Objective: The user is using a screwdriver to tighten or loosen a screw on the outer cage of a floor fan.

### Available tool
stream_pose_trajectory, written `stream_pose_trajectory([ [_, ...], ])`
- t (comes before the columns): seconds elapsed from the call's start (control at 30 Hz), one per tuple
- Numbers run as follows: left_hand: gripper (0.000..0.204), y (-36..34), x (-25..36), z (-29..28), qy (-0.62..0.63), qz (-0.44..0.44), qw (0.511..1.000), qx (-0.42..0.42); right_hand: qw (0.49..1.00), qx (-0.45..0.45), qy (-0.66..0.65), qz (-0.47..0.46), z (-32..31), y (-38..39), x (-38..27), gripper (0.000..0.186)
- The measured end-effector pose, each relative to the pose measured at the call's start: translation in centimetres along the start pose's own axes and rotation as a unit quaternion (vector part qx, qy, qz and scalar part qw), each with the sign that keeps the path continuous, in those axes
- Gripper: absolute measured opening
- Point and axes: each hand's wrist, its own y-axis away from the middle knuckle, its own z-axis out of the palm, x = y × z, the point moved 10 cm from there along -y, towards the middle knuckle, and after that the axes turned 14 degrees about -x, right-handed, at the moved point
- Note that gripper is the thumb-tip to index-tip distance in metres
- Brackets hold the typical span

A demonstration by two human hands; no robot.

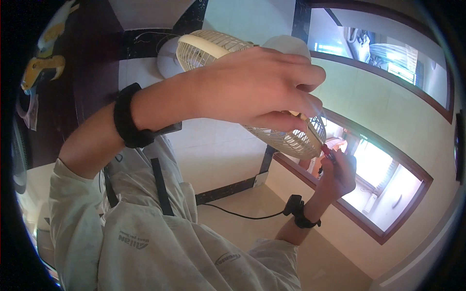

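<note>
A small cream-coloured fan (272,121) with a wire cage is up in the air between the person's two hands, tipped over so its grille faces down and toward the window side. The left hand (257,87) lies across the top of the cage, fingers curled over the rim and closed on it, carrying the fan. Below and beyond that grip, at the lower edge of the cage, the right hand (337,174) is closed around a red-handled tool (327,154), probably a screwdriver, whose tip I cannot see clearly; it points up at the grille's edge.

To my eye the fan is light, since one hand holds it aloft. The cage wires are thin and look as if they would bend or snap if squeezed hard, and the plastic is smooth. The thick outer rim, where the left hand already sits, looks the soundest place to hold; the round white base (170,56) behind that hand looks sturdier still.

Each wrist wears a black band (128,123), and a black cable (242,213) trails from the one on the right wrist across toward the pale jacket (160,242). Past the right hand is a brown-framed window (388,194). I see no containers in view, so there are no contents to tell.
</note>
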Motion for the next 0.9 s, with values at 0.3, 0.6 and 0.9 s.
stream_pose_trajectory([
  [0.3,0.022,-0.1,-0.2,0.4,-0.001,-0.003,1.000,-0.006,1.000,-0.003,0.001,-0.022,0.0,0.8,0.8,0.026],
  [0.6,0.023,-0.7,-0.6,0.4,0.000,-0.004,1.000,-0.007,0.979,-0.027,-0.203,0.007,0.8,0.0,1.9,0.020],
  [0.9,0.022,-0.6,-0.9,0.4,0.004,0.002,1.000,0.003,0.989,-0.075,-0.120,0.032,2.1,0.1,0.8,0.033],
])
